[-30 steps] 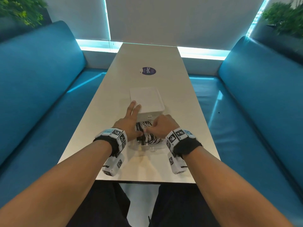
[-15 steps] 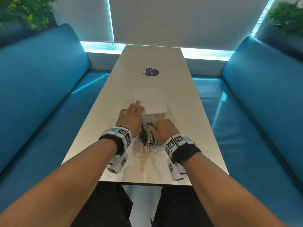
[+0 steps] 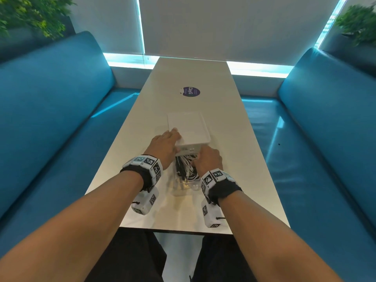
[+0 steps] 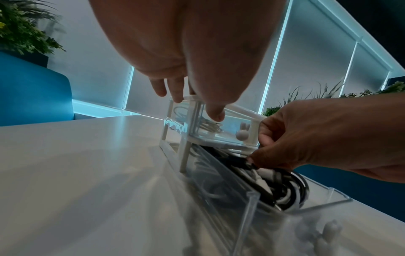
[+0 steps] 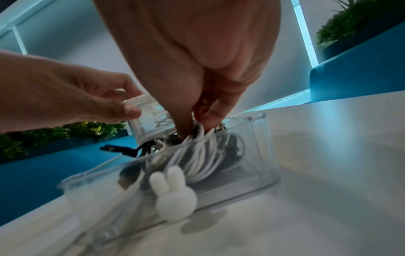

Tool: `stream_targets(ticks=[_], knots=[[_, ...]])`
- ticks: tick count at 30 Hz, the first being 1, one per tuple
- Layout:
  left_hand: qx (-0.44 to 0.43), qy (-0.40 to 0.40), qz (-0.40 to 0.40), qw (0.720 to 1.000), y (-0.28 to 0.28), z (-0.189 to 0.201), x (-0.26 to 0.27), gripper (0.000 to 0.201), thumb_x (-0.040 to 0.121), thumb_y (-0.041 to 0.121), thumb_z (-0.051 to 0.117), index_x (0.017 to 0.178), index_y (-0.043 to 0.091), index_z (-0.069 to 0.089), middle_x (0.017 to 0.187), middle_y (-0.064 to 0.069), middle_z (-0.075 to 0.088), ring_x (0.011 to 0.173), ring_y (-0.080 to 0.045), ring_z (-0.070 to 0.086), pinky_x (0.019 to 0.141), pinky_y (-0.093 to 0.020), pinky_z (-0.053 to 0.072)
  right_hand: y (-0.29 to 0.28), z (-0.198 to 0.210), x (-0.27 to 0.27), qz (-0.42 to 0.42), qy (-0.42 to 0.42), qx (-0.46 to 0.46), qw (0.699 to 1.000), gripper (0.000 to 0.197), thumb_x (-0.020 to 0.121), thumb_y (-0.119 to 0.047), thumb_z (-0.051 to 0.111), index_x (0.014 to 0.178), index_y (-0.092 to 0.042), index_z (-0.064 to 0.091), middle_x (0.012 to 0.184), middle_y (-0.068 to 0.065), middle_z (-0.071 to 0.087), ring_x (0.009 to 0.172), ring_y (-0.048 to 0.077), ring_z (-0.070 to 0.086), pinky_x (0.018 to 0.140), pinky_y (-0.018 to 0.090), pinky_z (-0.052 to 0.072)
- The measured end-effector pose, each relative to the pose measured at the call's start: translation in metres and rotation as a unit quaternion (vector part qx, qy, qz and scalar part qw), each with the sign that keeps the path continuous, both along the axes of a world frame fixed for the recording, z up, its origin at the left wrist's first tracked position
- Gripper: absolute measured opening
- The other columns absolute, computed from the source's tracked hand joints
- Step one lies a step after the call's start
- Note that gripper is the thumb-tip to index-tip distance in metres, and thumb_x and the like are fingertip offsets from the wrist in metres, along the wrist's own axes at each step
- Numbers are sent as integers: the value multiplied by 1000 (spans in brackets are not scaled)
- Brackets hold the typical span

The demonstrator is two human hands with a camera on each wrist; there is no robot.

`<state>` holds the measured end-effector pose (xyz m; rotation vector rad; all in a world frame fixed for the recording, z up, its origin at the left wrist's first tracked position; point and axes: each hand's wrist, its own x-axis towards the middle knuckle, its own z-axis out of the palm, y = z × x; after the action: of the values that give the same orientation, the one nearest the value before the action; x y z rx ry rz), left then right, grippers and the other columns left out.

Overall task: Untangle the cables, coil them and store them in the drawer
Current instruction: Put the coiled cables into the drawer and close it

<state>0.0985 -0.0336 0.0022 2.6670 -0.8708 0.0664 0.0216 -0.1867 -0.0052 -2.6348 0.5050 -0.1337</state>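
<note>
A small white drawer box [image 3: 189, 127] stands mid-table, its clear lower drawer [image 3: 183, 188] pulled out toward me. Coiled black and white cables [image 3: 184, 167] fill that drawer. My left hand [image 3: 173, 137] holds the box's near left corner, fingers on top and thumb on the upper drawer's front [image 4: 230, 128]. My right hand [image 3: 205, 159] reaches into the open drawer and its fingertips [image 5: 210, 121] pinch the white cable coil [image 5: 197, 155]. A black plug [image 5: 114, 149] sticks out over the drawer's left rim. The drawer front carries a white bunny knob [image 5: 174, 194].
The long white table [image 3: 234, 139] has a purple round sticker [image 3: 191, 92] beyond the box. Blue benches [image 3: 50, 119] run along both sides, with plants [image 3: 30, 15] in the back corners. The table's near edge [image 3: 179, 231] lies just behind my wrists.
My left hand left the cables and settled on the box corner. My right hand pushed forward, deeper into the drawer toward the box, with the cables under its fingers.
</note>
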Motion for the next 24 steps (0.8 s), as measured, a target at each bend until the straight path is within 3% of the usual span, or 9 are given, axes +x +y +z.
stream_targets(ticks=[2, 5, 9, 12, 15, 17, 20, 22, 24], knots=[[-6, 1, -5, 1000, 1, 3, -1, 48, 97, 21, 55, 142, 16, 36, 151, -2, 44, 136, -25, 43, 111, -43, 34, 3, 0, -1, 3, 2, -32, 999, 19, 91, -20, 61, 104, -8, 65, 103, 15, 64, 93, 36, 64, 75, 37, 50], [-8, -2, -8, 1000, 0, 6, -4, 47, 98, 20, 54, 141, 13, 37, 150, -2, 45, 125, -28, 52, 104, -40, 38, 5, 3, -3, 43, 4, -85, 995, 20, 95, -20, 49, 104, -10, 64, 100, 14, 64, 88, 34, 63, 69, 34, 45], [-13, 10, 5, 1000, -1, 4, -2, 43, 98, 20, 53, 138, 16, 37, 152, 0, 43, 109, -36, 62, 94, -42, 49, -7, 6, -10, 48, 1, -20, 999, 17, 84, -27, 55, 82, -16, 69, 84, 7, 67, 78, 28, 65, 69, 32, 54], [-15, 24, 8, 1000, 0, 0, -1, 46, 98, 23, 52, 140, 21, 32, 152, 4, 41, 103, -40, 64, 91, -47, 51, -12, 1, -18, 13, -25, 5, 1000, 13, 84, -24, 61, 95, -19, 63, 102, 4, 61, 92, 26, 61, 78, 36, 53], [-7, 20, 15, 1000, 2, 1, -1, 44, 98, 24, 51, 138, 23, 33, 154, 6, 38, 103, -40, 64, 91, -47, 51, -21, -2, -19, -92, 37, 72, 992, 62, 78, -46, 71, 124, -10, 49, 121, 11, 55, 107, 33, 58, 84, 38, 51], [-14, 23, 14, 1000, 1, 2, -2, 41, 98, 23, 51, 136, 24, 35, 152, 7, 40, 102, -38, 64, 89, -47, 51, -30, -2, -22, -115, 122, 116, 979, 80, 73, -65, 69, 126, -5, 54, 120, 15, 63, 106, 35, 62, 78, 34, 48], [-43, 42, 4, 998, -1, 4, -5, 40, 97, 19, 53, 133, 24, 35, 144, 7, 48, 105, -33, 64, 87, -44, 52, -41, -6, -28, -99, 173, 140, 970, 92, 65, -88, 54, 105, -7, 68, 99, 12, 72, 86, 31, 70, 72, 32, 53], [-52, 54, 5, 997, 0, 6, -7, 41, 97, 18, 53, 134, 22, 35, 142, 6, 51, 109, -29, 62, 88, -42, 50, -38, -12, -29, -100, 166, 217, 957, 79, 69, -86, 55, 87, -10, 66, 82, 7, 70, 64, 24, 72, 63, 32, 57], [-56, 57, 6, 997, 1, 9, -8, 38, 97, 18, 54, 132, 22, 38, 140, 6, 54, 110, -28, 61, 89, -42, 49, -31, -14, -27, -115, 141, 277, 944, 69, 75, -78, 59, 79, -10, 63, 74, 5, 68, 54, 22, 72, 53, 30, 54]])
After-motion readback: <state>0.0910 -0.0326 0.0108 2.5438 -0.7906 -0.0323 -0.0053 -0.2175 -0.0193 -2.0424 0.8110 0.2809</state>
